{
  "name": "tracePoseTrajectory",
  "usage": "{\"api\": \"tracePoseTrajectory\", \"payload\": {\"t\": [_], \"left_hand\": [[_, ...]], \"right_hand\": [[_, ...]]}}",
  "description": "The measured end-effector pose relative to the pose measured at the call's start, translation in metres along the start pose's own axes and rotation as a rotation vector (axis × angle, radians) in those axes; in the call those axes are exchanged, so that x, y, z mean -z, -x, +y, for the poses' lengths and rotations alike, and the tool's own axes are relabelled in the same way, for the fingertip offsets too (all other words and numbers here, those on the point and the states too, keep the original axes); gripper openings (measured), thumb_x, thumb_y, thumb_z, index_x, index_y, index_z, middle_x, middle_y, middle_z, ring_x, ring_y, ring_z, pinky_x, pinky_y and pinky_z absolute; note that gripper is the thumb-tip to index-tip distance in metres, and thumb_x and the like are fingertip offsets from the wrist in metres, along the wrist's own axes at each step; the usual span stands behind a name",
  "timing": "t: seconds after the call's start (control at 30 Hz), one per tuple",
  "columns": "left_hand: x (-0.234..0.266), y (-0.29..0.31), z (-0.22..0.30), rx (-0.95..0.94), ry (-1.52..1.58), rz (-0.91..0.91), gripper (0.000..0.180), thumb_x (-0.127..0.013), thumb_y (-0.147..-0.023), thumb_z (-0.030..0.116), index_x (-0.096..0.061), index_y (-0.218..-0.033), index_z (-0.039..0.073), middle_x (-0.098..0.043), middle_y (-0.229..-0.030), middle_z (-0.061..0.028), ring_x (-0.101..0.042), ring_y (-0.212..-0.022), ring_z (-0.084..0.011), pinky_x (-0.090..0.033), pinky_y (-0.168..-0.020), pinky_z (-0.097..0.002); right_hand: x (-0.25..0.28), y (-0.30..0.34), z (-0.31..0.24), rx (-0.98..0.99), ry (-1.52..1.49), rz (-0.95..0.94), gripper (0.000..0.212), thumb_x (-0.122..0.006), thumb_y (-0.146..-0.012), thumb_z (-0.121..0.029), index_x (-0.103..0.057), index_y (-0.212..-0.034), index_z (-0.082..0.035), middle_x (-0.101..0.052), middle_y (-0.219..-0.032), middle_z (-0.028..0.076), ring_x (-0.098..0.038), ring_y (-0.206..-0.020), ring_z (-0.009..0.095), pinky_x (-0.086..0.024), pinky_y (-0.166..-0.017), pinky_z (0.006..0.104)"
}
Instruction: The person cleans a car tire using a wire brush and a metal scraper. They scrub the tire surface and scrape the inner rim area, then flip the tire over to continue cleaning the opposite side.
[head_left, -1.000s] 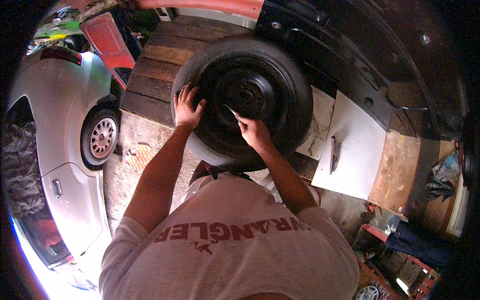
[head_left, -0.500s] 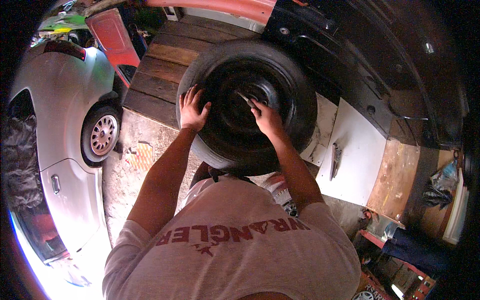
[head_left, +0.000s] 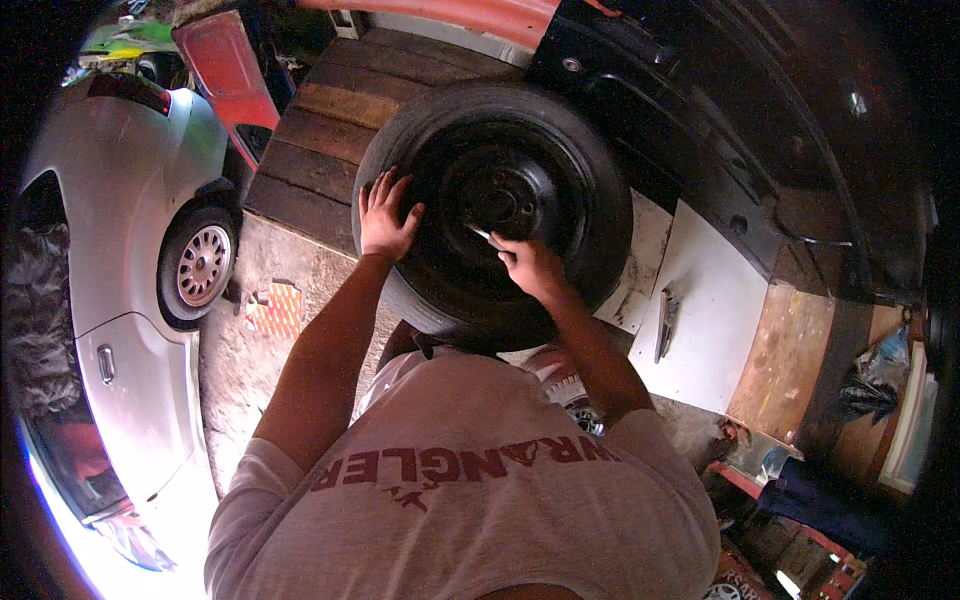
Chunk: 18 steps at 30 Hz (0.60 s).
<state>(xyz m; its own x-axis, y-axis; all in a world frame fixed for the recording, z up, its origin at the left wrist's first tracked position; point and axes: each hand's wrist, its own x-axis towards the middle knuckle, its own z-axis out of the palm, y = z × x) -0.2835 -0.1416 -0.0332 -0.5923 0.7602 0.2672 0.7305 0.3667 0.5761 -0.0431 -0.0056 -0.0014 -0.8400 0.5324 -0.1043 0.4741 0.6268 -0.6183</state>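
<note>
As the spread left hand [head_left: 389, 228] braces the tire [head_left: 608, 200], the right hand [head_left: 531, 266] grips a tool [head_left: 482, 233], apparently scraping the rim [head_left: 502, 202] ahead; next: steady pressure.

Gap, 1: left between the left hand [head_left: 388, 220] and the right hand [head_left: 530, 264], over the dark wheel [head_left: 505, 195]; narrowed by the slim tool [head_left: 482, 234] gripped at right. Near side: closed off by 2 forearms [head_left: 325, 345] and the torso [head_left: 460, 470]. Far left: passage allowed over wooden planks [head_left: 335, 140]. Far right: bounded by black bodywork [head_left: 700, 130]. White board [head_left: 705, 310]: interrupted by 1 narrow grey object [head_left: 666, 325].
</note>
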Motion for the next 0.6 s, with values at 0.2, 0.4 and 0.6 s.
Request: {"api": "tracePoseTrajectory", "payload": {"t": [0.2,0.4,0.6], "left_hand": [[0.001,0.000,-0.002,0.002,-0.043,-0.022,0.055,-0.055,-0.086,0.045,-0.049,-0.132,0.015,-0.038,-0.145,-0.0102,-0.030,-0.136,-0.0275,-0.013,-0.114,-0.0466],[-0.006,0.000,-0.008,-0.010,-0.030,-0.003,0.058,-0.053,-0.086,0.050,-0.049,-0.131,0.013,-0.038,-0.144,-0.0106,-0.030,-0.136,-0.0275,-0.012,-0.114,-0.0485],[-0.006,0.002,-0.006,0.007,-0.010,0.019,0.058,-0.052,-0.086,0.051,-0.049,-0.131,0.014,-0.038,-0.144,-0.0114,-0.031,-0.135,-0.0283,-0.013,-0.114,-0.0491]], "right_hand": [[0.045,0.014,-0.007,-0.282,0.077,-0.079,0.033,-0.063,-0.086,-0.020,-0.063,-0.119,-0.019,-0.065,-0.091,0.019,-0.064,-0.075,0.035,-0.049,-0.065,0.0409],[0.025,-0.002,-0.013,-0.049,0.013,0.074,0.027,-0.062,-0.087,-0.024,-0.066,-0.113,-0.017,-0.066,-0.085,0.017,-0.063,-0.066,0.035,-0.050,-0.060,0.0408],[0.031,0.015,0.025,0.040,-0.128,-0.070,0.031,-0.065,-0.085,-0.017,-0.065,-0.116,-0.021,-0.068,-0.099,0.012,-0.066,-0.080,0.032,-0.050,-0.070,0.0371]]}}
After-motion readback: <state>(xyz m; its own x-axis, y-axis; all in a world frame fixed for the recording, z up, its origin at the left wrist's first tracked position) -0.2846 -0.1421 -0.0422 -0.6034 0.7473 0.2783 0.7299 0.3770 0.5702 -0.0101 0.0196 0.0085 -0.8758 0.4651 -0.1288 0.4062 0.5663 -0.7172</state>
